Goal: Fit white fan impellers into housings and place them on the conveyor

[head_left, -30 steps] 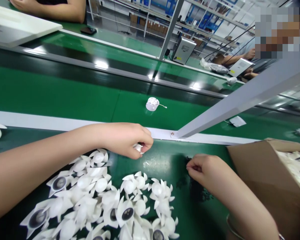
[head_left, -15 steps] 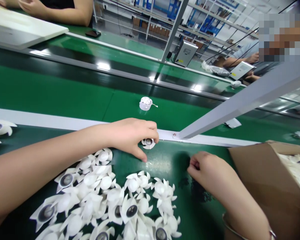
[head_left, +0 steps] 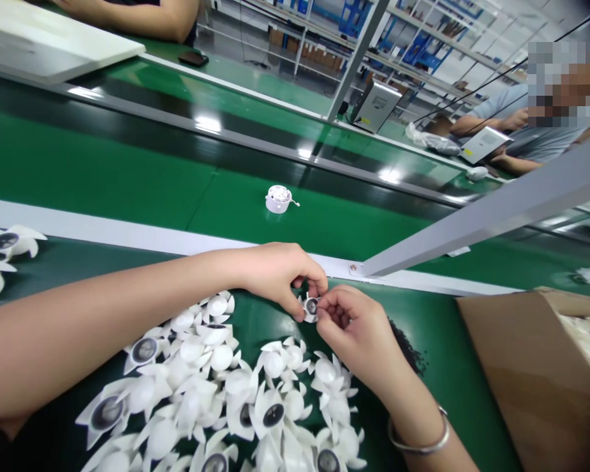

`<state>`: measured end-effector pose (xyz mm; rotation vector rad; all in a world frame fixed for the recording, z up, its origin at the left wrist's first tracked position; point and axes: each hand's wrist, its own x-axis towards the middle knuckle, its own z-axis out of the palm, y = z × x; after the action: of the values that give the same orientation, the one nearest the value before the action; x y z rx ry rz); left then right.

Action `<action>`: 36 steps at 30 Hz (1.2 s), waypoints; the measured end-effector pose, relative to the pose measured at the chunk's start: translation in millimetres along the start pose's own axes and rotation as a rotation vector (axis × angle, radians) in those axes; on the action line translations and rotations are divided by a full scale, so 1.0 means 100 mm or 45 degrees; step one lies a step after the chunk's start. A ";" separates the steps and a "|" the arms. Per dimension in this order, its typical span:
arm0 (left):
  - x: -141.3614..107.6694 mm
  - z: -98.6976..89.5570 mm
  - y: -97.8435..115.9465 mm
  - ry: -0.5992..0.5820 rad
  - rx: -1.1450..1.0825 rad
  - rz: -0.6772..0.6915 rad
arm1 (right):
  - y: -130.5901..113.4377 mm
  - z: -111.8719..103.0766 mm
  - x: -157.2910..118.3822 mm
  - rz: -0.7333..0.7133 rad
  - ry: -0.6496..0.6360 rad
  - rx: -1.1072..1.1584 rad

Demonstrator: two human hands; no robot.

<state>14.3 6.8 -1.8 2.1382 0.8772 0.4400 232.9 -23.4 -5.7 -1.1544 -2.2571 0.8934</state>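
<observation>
A small white fan blade (head_left: 311, 306) with a dark-ringed hub is pinched between the thumb and fingers of my left hand (head_left: 282, 275). Its hub side is turned up. My right hand (head_left: 356, 321) meets it from the right, with thumb and fingertips pressed together at the hub. Whatever those fingertips hold is too small or hidden to make out. Many white fan blades (head_left: 194, 393) lie heaped on the green work surface below my hands, some hub up and others dome up. A scatter of tiny black pieces (head_left: 409, 347) lies behind my right wrist.
A cardboard box (head_left: 516, 367) with white parts stands at the right. Beyond the white rail (head_left: 103, 223), a round white housing (head_left: 278, 199) with a short wire sits on the green belt. A slanted metal post (head_left: 472, 213) rises at right. Co-workers sit across the line.
My right hand has moved left from beside the black pieces to the fan blade. My left hand has brought the fan blade slightly right and nearer to me.
</observation>
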 end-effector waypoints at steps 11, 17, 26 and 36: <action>-0.01 -0.02 0.01 0.010 -0.024 0.013 | -0.11 0.04 0.01 -0.088 0.011 -0.292; -0.01 -0.01 0.00 0.018 -0.040 -0.017 | -0.13 0.04 -0.04 -0.286 0.033 -0.499; 0.00 0.00 0.00 0.019 -0.076 -0.030 | -0.19 0.05 -0.11 -0.583 -0.046 -0.893; -0.01 -0.02 -0.02 0.011 -0.074 -0.045 | 0.49 -1.09 -0.11 0.463 0.809 -0.824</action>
<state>11.9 8.0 -2.6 2.0660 0.8956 0.4520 334.9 26.5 33.0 -1.8434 -1.8441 -0.1539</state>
